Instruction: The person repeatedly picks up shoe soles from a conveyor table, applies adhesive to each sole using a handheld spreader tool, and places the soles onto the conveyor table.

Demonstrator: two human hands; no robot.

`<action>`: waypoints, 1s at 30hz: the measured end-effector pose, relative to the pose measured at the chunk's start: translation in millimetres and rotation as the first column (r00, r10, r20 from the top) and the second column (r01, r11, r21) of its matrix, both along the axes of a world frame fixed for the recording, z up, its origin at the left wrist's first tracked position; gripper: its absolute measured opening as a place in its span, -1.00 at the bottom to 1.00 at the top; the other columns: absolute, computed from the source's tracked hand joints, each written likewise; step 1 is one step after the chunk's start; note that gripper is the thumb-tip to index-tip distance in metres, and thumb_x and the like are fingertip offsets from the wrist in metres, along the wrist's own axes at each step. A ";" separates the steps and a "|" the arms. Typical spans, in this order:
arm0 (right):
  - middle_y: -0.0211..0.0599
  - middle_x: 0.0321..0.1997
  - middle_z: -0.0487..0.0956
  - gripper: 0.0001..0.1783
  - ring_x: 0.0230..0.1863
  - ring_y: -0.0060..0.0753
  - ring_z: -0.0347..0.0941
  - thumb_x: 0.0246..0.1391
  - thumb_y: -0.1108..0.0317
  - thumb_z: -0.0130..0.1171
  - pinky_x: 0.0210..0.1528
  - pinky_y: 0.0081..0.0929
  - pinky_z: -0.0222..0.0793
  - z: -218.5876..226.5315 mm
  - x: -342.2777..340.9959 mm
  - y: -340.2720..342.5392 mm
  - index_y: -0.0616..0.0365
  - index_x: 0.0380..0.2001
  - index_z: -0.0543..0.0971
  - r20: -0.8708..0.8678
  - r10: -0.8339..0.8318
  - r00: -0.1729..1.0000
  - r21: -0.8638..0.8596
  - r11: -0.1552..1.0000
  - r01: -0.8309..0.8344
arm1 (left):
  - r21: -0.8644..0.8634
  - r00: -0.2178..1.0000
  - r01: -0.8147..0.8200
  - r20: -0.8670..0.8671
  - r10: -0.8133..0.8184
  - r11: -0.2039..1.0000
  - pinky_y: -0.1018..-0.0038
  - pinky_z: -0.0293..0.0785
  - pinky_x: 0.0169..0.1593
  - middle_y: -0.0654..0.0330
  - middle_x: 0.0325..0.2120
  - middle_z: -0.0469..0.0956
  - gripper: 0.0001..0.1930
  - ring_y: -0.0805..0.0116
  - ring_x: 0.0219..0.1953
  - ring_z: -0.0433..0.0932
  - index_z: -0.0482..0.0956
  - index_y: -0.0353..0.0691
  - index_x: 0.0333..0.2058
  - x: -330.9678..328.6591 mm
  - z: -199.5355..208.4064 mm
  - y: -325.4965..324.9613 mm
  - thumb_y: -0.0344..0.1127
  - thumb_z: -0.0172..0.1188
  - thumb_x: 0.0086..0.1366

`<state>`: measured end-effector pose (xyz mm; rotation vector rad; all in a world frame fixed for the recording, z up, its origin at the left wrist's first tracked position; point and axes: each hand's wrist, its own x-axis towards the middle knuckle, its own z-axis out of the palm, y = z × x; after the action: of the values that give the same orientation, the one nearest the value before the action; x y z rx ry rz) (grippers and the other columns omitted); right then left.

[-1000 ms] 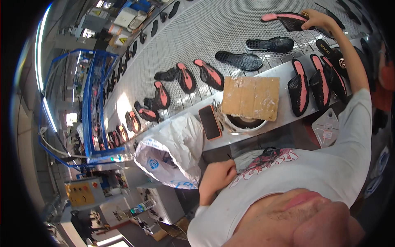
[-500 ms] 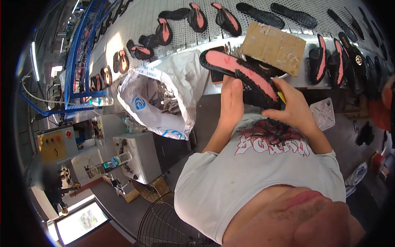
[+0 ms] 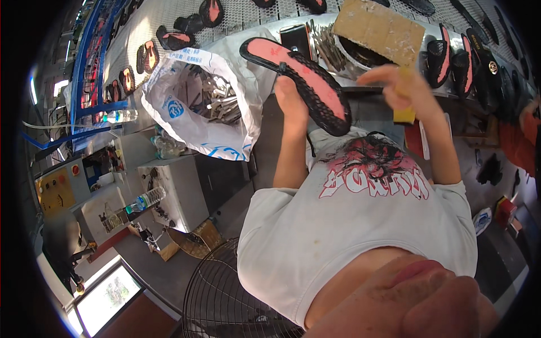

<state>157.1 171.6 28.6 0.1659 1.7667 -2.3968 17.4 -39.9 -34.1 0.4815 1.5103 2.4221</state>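
Observation:
My left hand [image 3: 292,98] grips a black woven shoe [image 3: 304,76] from below, its long pink face with a black rim turned up. The shoe slants over my lap at the bench edge. Raised to the right of it, my right hand [image 3: 403,93] is apart from the shoe and smeared by motion. Its index finger stretches toward a black bowl [image 3: 363,55] on the bench. A blunt yellow object [image 3: 404,107] is held in its other fingers; its kind is not clear. A cardboard piece [image 3: 380,31] partly covers the bowl.
A white sack [image 3: 239,107] of scrap strips stands open at the left. Along the bench lie a phone [image 3: 296,40], thin metal tools [image 3: 328,48] and several black-and-pink shoes [image 3: 438,62]. A mesh conveyor [image 3: 242,25] runs behind. A fan cage [image 3: 225,287] stands below left.
My right hand has let go of the shoe and moved up and right, with the yellow object in it. The shoe has shifted left in my left hand. The view has tilted down.

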 end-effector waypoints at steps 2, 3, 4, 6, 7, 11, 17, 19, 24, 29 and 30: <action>-0.08 -0.05 0.53 -0.39 -0.30 -0.50 0.46 0.15 -0.05 -0.02 -0.31 -0.62 0.38 -3.1 0.2 15.8 0.36 -0.06 0.44 -0.012 -0.176 0.984 -0.143 0.975 0.173 | -0.017 0.999 0.046 0.011 -0.046 0.999 0.43 0.47 -0.15 0.17 -0.21 0.47 -0.23 0.35 -0.22 0.50 0.31 -0.32 0.01 -7.8 -7.6 -6.2 0.36 -0.16 0.22; -0.09 -0.09 0.55 -0.37 -0.38 -0.54 0.47 0.19 -0.10 -0.10 -0.40 -0.65 0.39 -6.8 1.5 23.3 0.36 -0.09 0.45 -0.007 -0.349 0.937 -0.281 0.900 0.333 | -0.026 0.996 0.052 0.067 -0.050 0.998 0.43 0.46 -0.14 0.17 -0.21 0.47 -0.25 0.35 -0.23 0.50 0.32 -0.32 0.01 -10.0 -11.7 -7.1 0.35 -0.18 0.24; -0.09 -0.09 0.55 -0.37 -0.38 -0.54 0.47 0.19 -0.10 -0.10 -0.40 -0.65 0.39 -18.2 7.6 34.4 0.36 -0.09 0.45 -0.002 -0.350 0.937 -0.279 0.900 0.336 | -0.035 0.991 0.057 0.120 -0.052 0.998 0.44 0.46 -0.13 0.17 -0.21 0.48 -0.26 0.34 -0.23 0.50 0.32 -0.31 0.01 -12.1 -14.4 -8.1 0.33 -0.20 0.26; -0.21 -0.38 0.58 -0.45 -0.73 -0.72 0.28 0.24 -0.06 -0.16 -0.74 -0.80 0.11 -46.8 18.6 51.9 0.29 -0.18 0.49 0.268 -0.644 0.717 -0.155 0.705 0.692 | -0.092 0.989 0.045 0.143 -0.032 0.995 0.44 0.46 -0.12 0.17 -0.22 0.48 -0.28 0.35 -0.22 0.50 0.32 -0.31 0.02 -22.4 -34.1 -10.8 0.31 -0.24 0.28; -0.32 -0.51 0.56 -0.54 -0.73 -0.68 0.29 0.23 0.02 -0.07 -0.71 -0.81 0.14 -37.0 21.1 49.6 0.28 -0.25 0.50 0.282 -0.582 0.763 -0.231 0.730 0.643 | -0.113 0.986 0.043 0.166 -0.023 0.993 0.44 0.46 -0.11 0.17 -0.22 0.49 -0.29 0.35 -0.22 0.51 0.33 -0.30 0.02 -27.8 -45.2 -13.5 0.30 -0.25 0.29; -0.36 -0.56 0.54 -0.64 -0.74 -0.66 0.30 0.18 0.16 0.07 -0.69 -0.77 0.17 -35.5 7.9 39.2 0.31 -0.26 0.53 0.078 -0.774 0.628 -0.075 0.624 0.778 | -0.142 0.979 0.084 0.194 -0.056 0.986 0.42 0.48 -0.10 0.16 -0.21 0.49 -0.32 0.31 -0.21 0.52 0.32 -0.28 0.04 -43.1 -71.0 -14.6 0.27 -0.28 0.32; -0.39 -0.59 0.51 -0.76 -0.61 -0.71 0.37 0.13 0.30 0.11 -0.59 -0.68 0.21 -30.6 -25.9 15.7 0.23 -0.24 0.60 -0.204 -0.359 0.911 0.811 0.458 0.363 | 0.045 0.946 0.034 0.320 -0.046 0.998 0.44 0.46 -0.13 0.15 -0.20 0.50 -0.28 0.35 -0.24 0.53 0.38 -0.31 -0.02 -59.0 -110.4 -16.8 0.30 -0.35 0.32; -0.39 -0.60 0.50 -0.76 -0.63 -0.71 0.35 0.14 0.29 0.11 -0.60 -0.67 0.21 -59.4 -37.6 22.0 0.23 -0.24 0.60 -0.406 -0.215 0.888 0.840 0.295 0.456 | 0.002 0.944 0.025 0.328 -0.025 1.000 0.44 0.46 -0.12 0.16 -0.21 0.50 -0.28 0.36 -0.23 0.53 0.36 -0.30 0.01 -58.0 -114.4 -16.1 0.30 -0.35 0.32; -0.44 -0.63 0.48 -0.72 -0.68 -0.71 0.30 0.12 0.23 0.14 -0.63 -0.67 0.18 -71.7 -49.4 20.7 0.24 -0.26 0.59 -0.505 -0.017 0.863 0.848 0.175 0.500 | -0.066 0.958 0.083 0.280 -0.061 0.994 0.42 0.46 -0.11 0.16 -0.22 0.50 -0.28 0.35 -0.24 0.52 0.32 -0.27 0.05 -57.9 -119.9 -20.8 0.30 -0.36 0.32; -0.52 -0.70 0.39 -0.65 -0.74 -0.73 0.20 0.12 0.10 0.15 -0.68 -0.69 0.03 -64.0 -50.8 29.7 0.23 -0.35 0.58 -0.051 -0.512 0.857 0.577 0.686 0.444 | 0.139 0.927 0.106 0.344 -0.148 0.985 0.45 0.47 -0.16 0.17 -0.27 0.51 -0.32 0.36 -0.27 0.52 0.34 -0.31 0.00 -56.7 -113.2 -16.0 0.25 -0.37 0.35; -0.52 -0.70 0.39 -0.65 -0.74 -0.73 0.20 0.12 0.10 0.15 -0.68 -0.69 0.03 -64.0 -51.8 32.3 0.23 -0.35 0.58 -0.050 -0.516 0.855 0.576 0.685 0.447 | 0.138 0.926 0.110 0.345 -0.152 0.984 0.45 0.47 -0.16 0.17 -0.27 0.51 -0.32 0.36 -0.27 0.52 0.34 -0.31 0.00 -55.6 -110.0 -15.5 0.25 -0.37 0.35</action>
<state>105.3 203.9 -35.5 0.9416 2.5892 -1.9606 -38.2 -55.5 -144.1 0.1455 1.1538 2.3434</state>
